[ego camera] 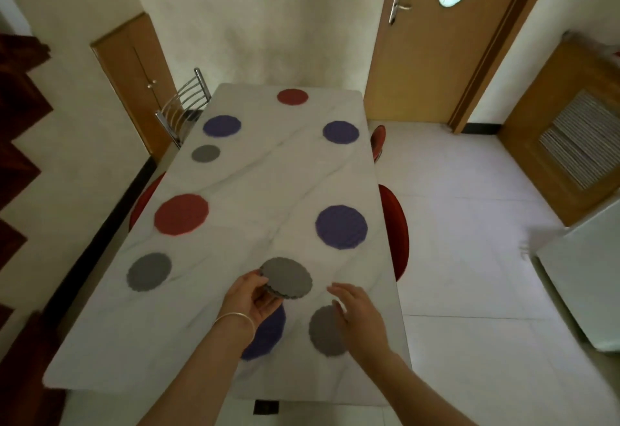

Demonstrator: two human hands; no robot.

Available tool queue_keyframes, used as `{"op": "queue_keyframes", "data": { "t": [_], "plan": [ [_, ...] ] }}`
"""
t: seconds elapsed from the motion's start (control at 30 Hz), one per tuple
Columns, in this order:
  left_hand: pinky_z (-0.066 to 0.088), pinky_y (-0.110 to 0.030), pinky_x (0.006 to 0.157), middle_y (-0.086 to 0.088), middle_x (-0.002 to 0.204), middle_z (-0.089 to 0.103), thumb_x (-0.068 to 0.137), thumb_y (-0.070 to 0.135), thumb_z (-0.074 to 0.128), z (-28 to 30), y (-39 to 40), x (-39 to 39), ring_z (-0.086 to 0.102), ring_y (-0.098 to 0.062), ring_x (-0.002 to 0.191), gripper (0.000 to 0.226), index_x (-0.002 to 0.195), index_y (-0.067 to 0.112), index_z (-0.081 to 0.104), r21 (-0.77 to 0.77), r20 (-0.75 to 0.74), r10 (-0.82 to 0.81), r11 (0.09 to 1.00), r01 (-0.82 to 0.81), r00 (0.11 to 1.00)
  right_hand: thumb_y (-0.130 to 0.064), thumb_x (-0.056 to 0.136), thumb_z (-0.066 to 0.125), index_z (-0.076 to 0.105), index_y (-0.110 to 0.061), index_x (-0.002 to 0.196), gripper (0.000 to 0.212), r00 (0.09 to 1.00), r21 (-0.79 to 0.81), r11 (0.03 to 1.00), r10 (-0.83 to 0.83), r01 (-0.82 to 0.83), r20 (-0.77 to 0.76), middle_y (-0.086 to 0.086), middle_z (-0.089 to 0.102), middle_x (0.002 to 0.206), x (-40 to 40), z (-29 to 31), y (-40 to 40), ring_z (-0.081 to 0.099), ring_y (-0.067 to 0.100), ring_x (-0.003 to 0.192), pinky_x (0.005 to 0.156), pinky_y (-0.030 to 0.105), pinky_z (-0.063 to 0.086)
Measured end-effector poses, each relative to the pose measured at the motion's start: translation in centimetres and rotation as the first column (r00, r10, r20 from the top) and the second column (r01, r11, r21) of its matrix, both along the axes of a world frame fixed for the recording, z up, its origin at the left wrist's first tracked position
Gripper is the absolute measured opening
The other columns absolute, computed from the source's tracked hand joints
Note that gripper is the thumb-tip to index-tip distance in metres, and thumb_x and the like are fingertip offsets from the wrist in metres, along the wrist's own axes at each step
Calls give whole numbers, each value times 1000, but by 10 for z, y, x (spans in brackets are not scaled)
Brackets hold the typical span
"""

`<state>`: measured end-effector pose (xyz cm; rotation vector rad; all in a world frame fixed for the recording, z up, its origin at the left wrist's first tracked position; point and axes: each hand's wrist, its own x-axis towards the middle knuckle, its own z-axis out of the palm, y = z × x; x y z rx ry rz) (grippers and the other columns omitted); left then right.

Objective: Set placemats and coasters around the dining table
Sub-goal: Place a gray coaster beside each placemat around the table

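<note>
My left hand [253, 298] holds a small stack of grey scalloped coasters [287, 278] above the near end of the white marble table [268, 184]. My right hand [355, 311] hovers open, fingers apart, over a grey coaster [323, 331] lying on the table. A purple placemat [268, 331] lies partly hidden under my left wrist. Red placemats [181, 213] [292, 96] and purple placemats [341, 227] [222, 125] [341, 132] lie around the table. Grey coasters [149, 271] [205, 153] sit along the left side.
A metal-backed chair [183, 103] stands at the far left of the table. Red chair seats [397, 224] [379, 140] show along the right edge and another [144, 200] on the left. A wooden door [426, 39] is behind, and a white appliance [583, 284] stands at the right.
</note>
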<state>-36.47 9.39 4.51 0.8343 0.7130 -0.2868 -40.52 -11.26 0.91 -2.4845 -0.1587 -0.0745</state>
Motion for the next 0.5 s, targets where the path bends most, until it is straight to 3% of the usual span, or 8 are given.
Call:
{"op": "queue_keyframes", "data": {
  "t": [0.1, 0.17, 0.3, 0.5],
  "plan": [
    [56, -47, 72, -29, 118, 60, 87, -2, 50, 10, -28, 14, 60, -43, 102, 39, 126, -1, 53, 5, 44, -68, 998, 68, 997, -44, 89, 54, 49, -35, 125, 38, 997, 61, 996, 55, -59, 62, -10, 51, 133, 19, 31, 6, 49, 4, 116, 98, 20, 43],
    [58, -47, 71, -30, 120, 60, 87, -2, 51, 20, -46, 22, 60, -42, 102, 39, 126, 0, 54, -3, 81, -106, 994, 107, 991, -50, 85, 57, 45, -38, 127, 45, 995, 74, 994, 77, -81, 56, -12, 46, 135, 28, 46, 6, 46, 4, 117, 96, 16, 39],
    [61, -37, 58, -31, 119, 59, 90, -1, 49, 43, -86, 43, 63, -38, 91, 39, 128, 0, 52, -56, 145, -123, 990, 132, 982, -42, 83, 65, 52, -32, 121, 41, 992, 61, 996, 54, -62, 116, -7, 54, 129, 51, 68, -21, 52, 7, 112, 96, 21, 46],
    [59, -36, 53, -26, 111, 64, 92, 3, 50, 68, -143, 82, 67, -35, 85, 35, 126, 0, 54, -28, 267, -90, 995, 101, 959, -28, 83, 68, 63, -25, 109, 26, 982, 201, 978, 23, -61, 186, -4, 61, 116, 100, 91, -81, 56, 7, 103, 94, 25, 50]
  ]
}}
